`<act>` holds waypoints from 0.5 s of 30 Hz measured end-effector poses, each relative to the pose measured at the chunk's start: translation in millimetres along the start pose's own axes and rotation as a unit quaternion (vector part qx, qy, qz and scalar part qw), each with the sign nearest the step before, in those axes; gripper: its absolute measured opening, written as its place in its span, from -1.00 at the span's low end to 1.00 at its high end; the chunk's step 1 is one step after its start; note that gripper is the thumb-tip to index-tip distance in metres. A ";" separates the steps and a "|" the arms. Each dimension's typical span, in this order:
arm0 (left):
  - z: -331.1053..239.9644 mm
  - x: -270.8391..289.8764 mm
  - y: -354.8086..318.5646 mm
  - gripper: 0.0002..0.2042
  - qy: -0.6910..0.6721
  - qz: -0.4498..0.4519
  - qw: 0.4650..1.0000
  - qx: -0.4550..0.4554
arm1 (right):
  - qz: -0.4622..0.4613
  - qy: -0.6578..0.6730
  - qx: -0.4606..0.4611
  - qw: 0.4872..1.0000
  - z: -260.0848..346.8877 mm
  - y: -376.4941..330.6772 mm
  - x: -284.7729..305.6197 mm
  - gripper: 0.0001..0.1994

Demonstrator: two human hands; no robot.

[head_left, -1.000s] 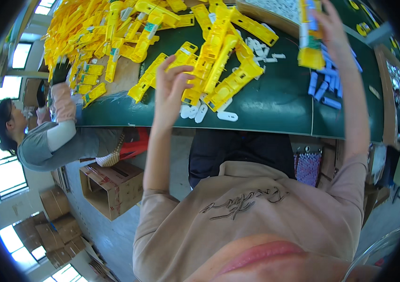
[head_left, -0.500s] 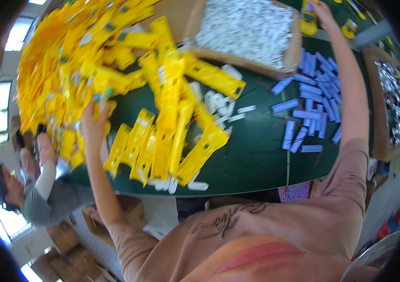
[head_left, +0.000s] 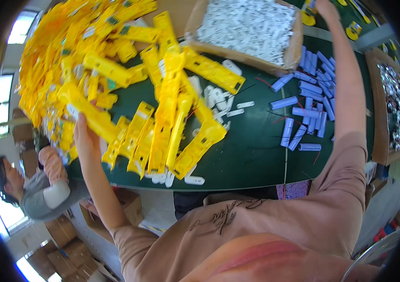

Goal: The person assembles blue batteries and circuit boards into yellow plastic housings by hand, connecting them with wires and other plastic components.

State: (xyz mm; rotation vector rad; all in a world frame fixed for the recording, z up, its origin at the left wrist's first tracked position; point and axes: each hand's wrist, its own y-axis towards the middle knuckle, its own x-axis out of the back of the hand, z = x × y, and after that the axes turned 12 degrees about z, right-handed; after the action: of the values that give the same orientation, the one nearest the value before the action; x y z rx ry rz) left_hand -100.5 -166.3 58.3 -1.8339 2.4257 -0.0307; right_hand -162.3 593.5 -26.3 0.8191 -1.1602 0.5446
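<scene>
One white label (head_left: 73,111), unreadable, on yellow housing (head_left: 100,124) pinched by left hand (head_left: 87,136); right hand (head_left: 327,9) at edge, grip unclear

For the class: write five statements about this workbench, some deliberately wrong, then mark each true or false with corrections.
1. The left hand holds a yellow casing. True.
2. The tabletop is red. False: it is green.
3. Blue cylinders lie right of the loose yellow casings. True.
4. The open cardboard box is full of yellow casings. False: it holds small white pieces.
5. The right hand is near the picture's top edge. True.
</scene>
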 end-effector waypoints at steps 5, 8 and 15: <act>-15.1 -37.3 -20.2 -0.54 -0.239 0.161 0.955 -0.066 | -0.146 0.127 0.290 0.937 106.1 -126.5 137.9 -0.63; -23.3 -68.7 -35.4 -0.56 -0.328 0.208 0.920 -0.047 | 0.135 0.279 0.370 0.876 186.1 -241.7 188.2 -0.52; -20.9 -145.3 -75.8 -0.52 -0.321 0.259 0.911 0.009 | 0.182 0.397 0.555 0.708 254.5 -378.9 230.1 -0.52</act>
State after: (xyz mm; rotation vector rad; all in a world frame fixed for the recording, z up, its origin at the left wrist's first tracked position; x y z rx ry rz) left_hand 9.4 -48.4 94.7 -0.9123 2.2860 0.5035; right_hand 48.6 154.8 129.3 1.1534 -0.0371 1.8261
